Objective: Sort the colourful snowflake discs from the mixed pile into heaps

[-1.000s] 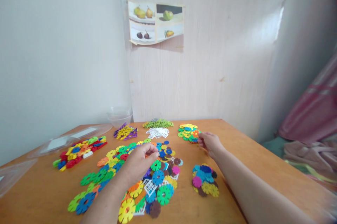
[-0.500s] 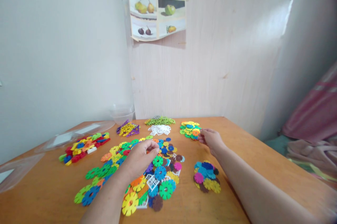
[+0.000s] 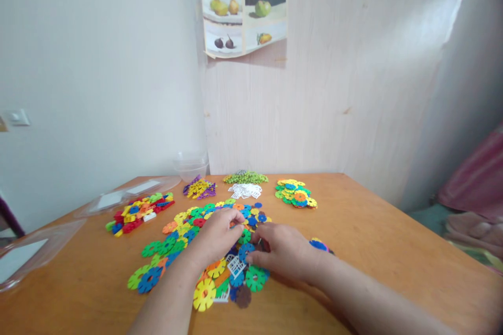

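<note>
My left hand [image 3: 220, 234] hovers over the middle of a large mixed pile of notched plastic discs. Its fingers are curled toward the thumb, and whatever may be between them is hidden. My right hand [image 3: 285, 252] is at the pile's right side, thumb and fingers apart. Its thumb tip is at the edge of a blue notched disc [image 3: 246, 252]. Close by lie a white lattice window piece [image 3: 236, 267], a green disc [image 3: 255, 278] and a brown disc [image 3: 243, 296]. A yellow disc [image 3: 204, 294] lies at the near edge of the pile.
Separate heaps stand around: building bricks [image 3: 135, 214], purple-and-yellow pieces [image 3: 200, 188], white pieces [image 3: 245, 191], green pieces [image 3: 247, 177] and flower-like discs [image 3: 294, 193]. A small heap [image 3: 319, 244] is partly behind my right hand. Clear tubs [image 3: 190, 167] stand at the back.
My right hand has moved from the flower-like disc heap at the back right to the mixed pile. That heap now shows another disc at its right edge. My left hand stays over the pile.
</note>
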A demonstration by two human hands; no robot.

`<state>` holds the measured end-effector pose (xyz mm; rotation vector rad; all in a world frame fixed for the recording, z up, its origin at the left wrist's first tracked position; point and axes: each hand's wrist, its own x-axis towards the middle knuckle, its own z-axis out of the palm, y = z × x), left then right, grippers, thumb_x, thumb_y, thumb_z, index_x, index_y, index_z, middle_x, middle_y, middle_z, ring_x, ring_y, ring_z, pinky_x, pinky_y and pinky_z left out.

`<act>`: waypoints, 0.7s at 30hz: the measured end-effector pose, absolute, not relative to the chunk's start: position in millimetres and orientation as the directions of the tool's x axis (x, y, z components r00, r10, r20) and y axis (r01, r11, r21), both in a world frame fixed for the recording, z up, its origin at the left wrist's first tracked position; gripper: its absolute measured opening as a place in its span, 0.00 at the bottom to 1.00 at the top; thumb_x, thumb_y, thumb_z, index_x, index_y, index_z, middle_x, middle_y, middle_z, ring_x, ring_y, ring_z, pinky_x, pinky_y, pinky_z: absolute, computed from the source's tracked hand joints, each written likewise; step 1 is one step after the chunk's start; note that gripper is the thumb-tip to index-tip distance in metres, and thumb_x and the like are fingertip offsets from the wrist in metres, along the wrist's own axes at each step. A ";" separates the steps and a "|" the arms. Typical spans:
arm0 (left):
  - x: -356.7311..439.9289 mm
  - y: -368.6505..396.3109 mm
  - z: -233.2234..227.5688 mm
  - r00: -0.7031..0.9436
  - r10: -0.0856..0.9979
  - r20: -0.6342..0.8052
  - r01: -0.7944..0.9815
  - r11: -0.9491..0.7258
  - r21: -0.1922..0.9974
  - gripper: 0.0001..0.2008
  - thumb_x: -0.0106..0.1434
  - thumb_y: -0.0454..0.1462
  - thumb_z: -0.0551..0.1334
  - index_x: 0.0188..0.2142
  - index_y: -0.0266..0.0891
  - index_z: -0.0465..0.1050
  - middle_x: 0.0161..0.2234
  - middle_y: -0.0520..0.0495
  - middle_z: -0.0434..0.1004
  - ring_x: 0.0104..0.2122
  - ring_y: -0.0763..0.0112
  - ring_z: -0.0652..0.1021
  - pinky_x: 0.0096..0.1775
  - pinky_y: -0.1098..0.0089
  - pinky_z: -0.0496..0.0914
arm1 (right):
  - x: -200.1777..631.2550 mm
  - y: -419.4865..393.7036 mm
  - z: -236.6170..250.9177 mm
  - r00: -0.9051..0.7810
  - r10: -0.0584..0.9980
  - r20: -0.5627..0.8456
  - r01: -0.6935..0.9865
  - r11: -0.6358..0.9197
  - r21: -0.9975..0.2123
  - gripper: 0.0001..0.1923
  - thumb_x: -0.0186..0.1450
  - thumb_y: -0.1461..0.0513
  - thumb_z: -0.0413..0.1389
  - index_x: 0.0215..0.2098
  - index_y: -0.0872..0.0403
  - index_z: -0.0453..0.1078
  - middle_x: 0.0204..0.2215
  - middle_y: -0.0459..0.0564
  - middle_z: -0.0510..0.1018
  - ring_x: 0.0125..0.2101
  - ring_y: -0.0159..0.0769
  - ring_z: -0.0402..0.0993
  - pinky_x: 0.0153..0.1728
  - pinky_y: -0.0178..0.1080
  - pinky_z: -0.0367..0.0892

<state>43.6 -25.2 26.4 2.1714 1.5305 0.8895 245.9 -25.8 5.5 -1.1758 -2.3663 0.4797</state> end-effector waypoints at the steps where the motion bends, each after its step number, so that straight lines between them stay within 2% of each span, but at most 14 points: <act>1: 43.0 -24.5 25.2 0.234 0.920 0.314 0.735 -0.378 0.563 0.06 0.58 0.37 0.58 0.34 0.41 0.74 0.37 0.49 0.77 0.40 0.63 0.74 0.41 0.67 0.66 | 243.6 -29.3 6.2 -0.545 0.799 0.254 0.670 0.597 -0.441 0.18 0.57 0.47 0.62 0.36 0.51 0.74 0.33 0.48 0.78 0.30 0.35 0.69 0.27 0.34 0.53; 3: 41.6 -23.5 22.7 0.256 0.910 0.325 0.767 -0.396 0.504 0.06 0.57 0.36 0.59 0.34 0.42 0.75 0.37 0.48 0.76 0.41 0.62 0.73 0.43 0.66 0.65 | 239.6 -33.0 7.8 -0.562 0.787 0.255 0.691 0.616 -0.379 0.17 0.57 0.48 0.62 0.36 0.51 0.74 0.34 0.49 0.78 0.32 0.36 0.70 0.28 0.34 0.53; 5: 39.8 -22.7 19.5 0.282 0.907 0.313 0.792 -0.404 0.459 0.07 0.57 0.35 0.59 0.34 0.44 0.75 0.36 0.49 0.76 0.42 0.61 0.72 0.44 0.65 0.64 | 236.5 -34.1 9.0 -0.564 0.790 0.241 0.700 0.612 -0.367 0.15 0.58 0.50 0.62 0.36 0.51 0.73 0.34 0.49 0.77 0.32 0.36 0.70 0.29 0.34 0.53; 9: 35.8 -21.7 13.8 0.316 0.905 0.284 0.817 -0.412 0.404 0.10 0.56 0.35 0.61 0.38 0.45 0.76 0.40 0.47 0.75 0.45 0.58 0.71 0.45 0.63 0.63 | 232.4 -33.9 8.8 -0.525 0.823 0.217 0.715 0.565 -0.413 0.12 0.57 0.55 0.62 0.36 0.51 0.72 0.34 0.48 0.77 0.32 0.36 0.70 0.29 0.34 0.52; 15: 36.3 -24.8 19.6 0.349 0.903 0.250 0.833 -0.421 0.360 0.09 0.57 0.36 0.60 0.38 0.45 0.75 0.40 0.48 0.74 0.46 0.58 0.70 0.47 0.63 0.63 | 231.7 -35.1 7.9 -0.503 0.835 0.222 0.700 0.545 -0.463 0.13 0.55 0.55 0.62 0.35 0.52 0.71 0.34 0.48 0.77 0.32 0.36 0.70 0.28 0.34 0.52; 17: 37.1 -25.5 21.9 0.354 0.905 0.235 0.832 -0.419 0.364 0.09 0.57 0.36 0.60 0.38 0.44 0.75 0.40 0.47 0.74 0.46 0.59 0.71 0.46 0.63 0.63 | 231.5 -33.9 5.7 -0.492 0.844 0.214 0.677 0.526 -0.515 0.11 0.54 0.57 0.62 0.34 0.52 0.70 0.31 0.46 0.77 0.30 0.33 0.68 0.27 0.33 0.52; 21: 35.6 -21.6 17.3 0.346 0.907 0.240 0.831 -0.415 0.371 0.09 0.56 0.35 0.60 0.38 0.44 0.74 0.40 0.47 0.74 0.44 0.60 0.71 0.44 0.65 0.63 | 230.1 -22.9 -3.0 -0.459 0.876 0.146 0.559 0.413 -0.720 0.07 0.54 0.62 0.61 0.31 0.53 0.69 0.25 0.42 0.73 0.25 0.28 0.65 0.23 0.30 0.52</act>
